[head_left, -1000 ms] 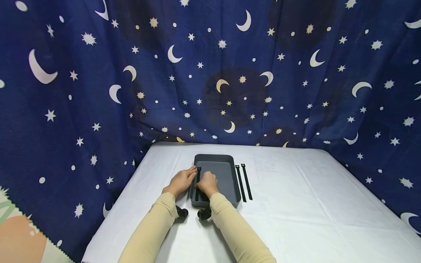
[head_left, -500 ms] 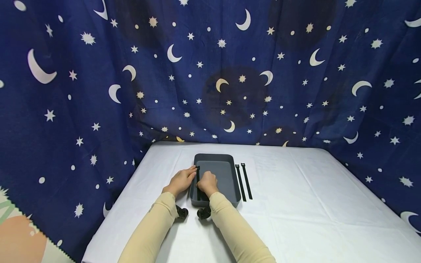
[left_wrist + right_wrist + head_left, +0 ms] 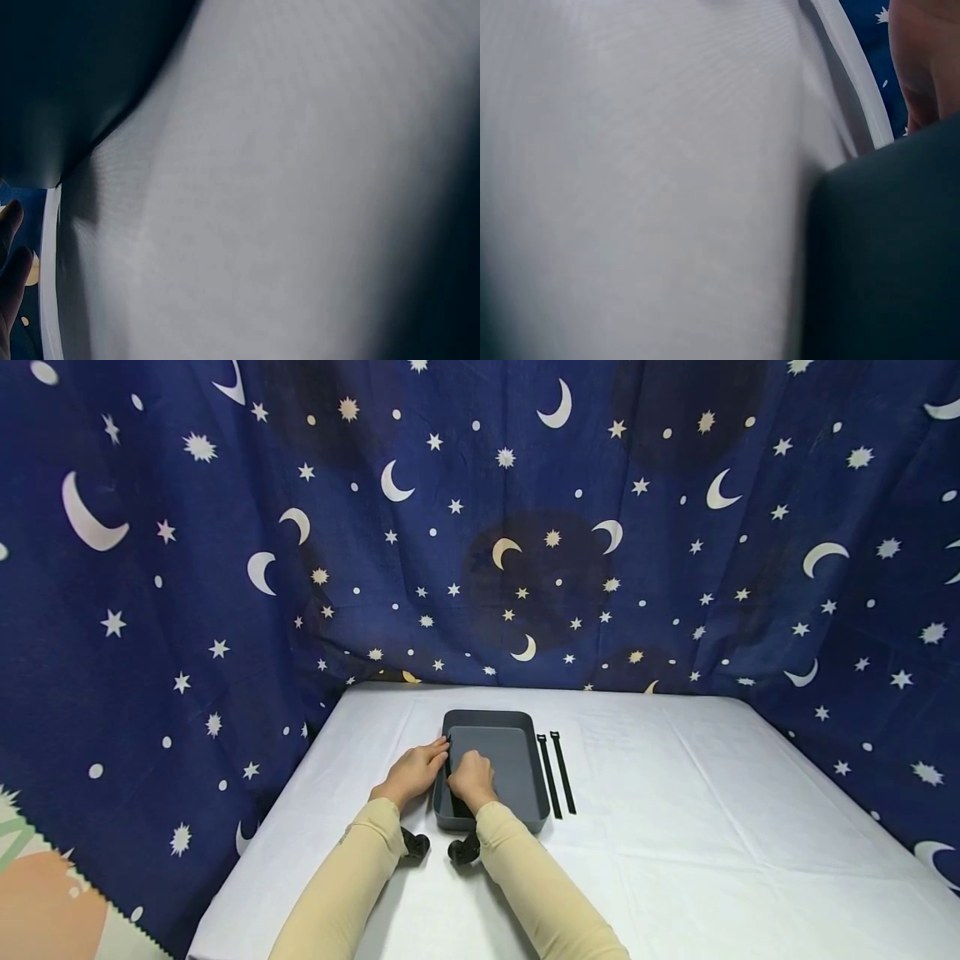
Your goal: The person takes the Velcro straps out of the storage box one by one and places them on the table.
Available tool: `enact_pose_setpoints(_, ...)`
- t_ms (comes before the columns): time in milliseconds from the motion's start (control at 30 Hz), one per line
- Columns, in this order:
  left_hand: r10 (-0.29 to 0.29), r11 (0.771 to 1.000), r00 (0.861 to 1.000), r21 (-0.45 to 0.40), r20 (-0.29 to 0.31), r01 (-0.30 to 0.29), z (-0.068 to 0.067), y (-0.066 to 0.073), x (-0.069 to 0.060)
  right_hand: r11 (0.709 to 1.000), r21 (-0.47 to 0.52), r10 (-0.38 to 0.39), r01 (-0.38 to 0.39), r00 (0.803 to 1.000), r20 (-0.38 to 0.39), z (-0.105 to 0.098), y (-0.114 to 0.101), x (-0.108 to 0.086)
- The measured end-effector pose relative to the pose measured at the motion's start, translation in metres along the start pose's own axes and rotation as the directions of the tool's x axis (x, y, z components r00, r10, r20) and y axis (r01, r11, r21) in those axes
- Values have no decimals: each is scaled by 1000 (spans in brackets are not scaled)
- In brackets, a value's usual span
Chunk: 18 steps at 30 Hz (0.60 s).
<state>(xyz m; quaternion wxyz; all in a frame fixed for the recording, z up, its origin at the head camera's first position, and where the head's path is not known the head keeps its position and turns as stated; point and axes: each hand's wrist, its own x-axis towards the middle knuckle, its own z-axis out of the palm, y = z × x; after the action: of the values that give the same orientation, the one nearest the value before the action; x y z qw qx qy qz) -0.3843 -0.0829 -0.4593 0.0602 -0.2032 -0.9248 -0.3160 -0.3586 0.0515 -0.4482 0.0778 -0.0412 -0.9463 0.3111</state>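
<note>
In the head view a shallow grey tray (image 3: 513, 768) sits on the white table. A thin black cable strap (image 3: 448, 767) stretches along the tray's left side. With curled fingers, my right hand (image 3: 473, 779) pinches the strap partway along, over the tray. My left hand (image 3: 415, 774) rests at the tray's left rim, fingers fairly straight, fingertips close to the strap's far end. Whether they grip that end cannot be told. Some fingers (image 3: 13, 281) show at the edge of the left wrist view. Part of my right hand (image 3: 930, 64) shows in the right wrist view, above the dark tray wall.
Two more black straps (image 3: 551, 777) (image 3: 563, 774) with slotted heads lie side by side, right of the tray. White cloth (image 3: 690, 810) covers the table. A blue curtain (image 3: 480, 527) with moons and stars hangs behind and around it.
The held strap has shifted slightly left, and its slotted head, plain to see before, is now mostly lost at my left fingertips. Both hands have stayed nearly in place.
</note>
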Motion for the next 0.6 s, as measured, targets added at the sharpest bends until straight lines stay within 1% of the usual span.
enact_pose_setpoints(300, 8, 1000, 1000, 3, -3, -8, 0, 1, 0, 999, -6, -44, 44, 998, -55, 2, 3, 0)
enact_pose_setpoints(600, -1, 1000, 1000, 11, -2, 1, 0, 0, 0, 999, -8, -50, 50, 998, -49, 1, 3, 1)
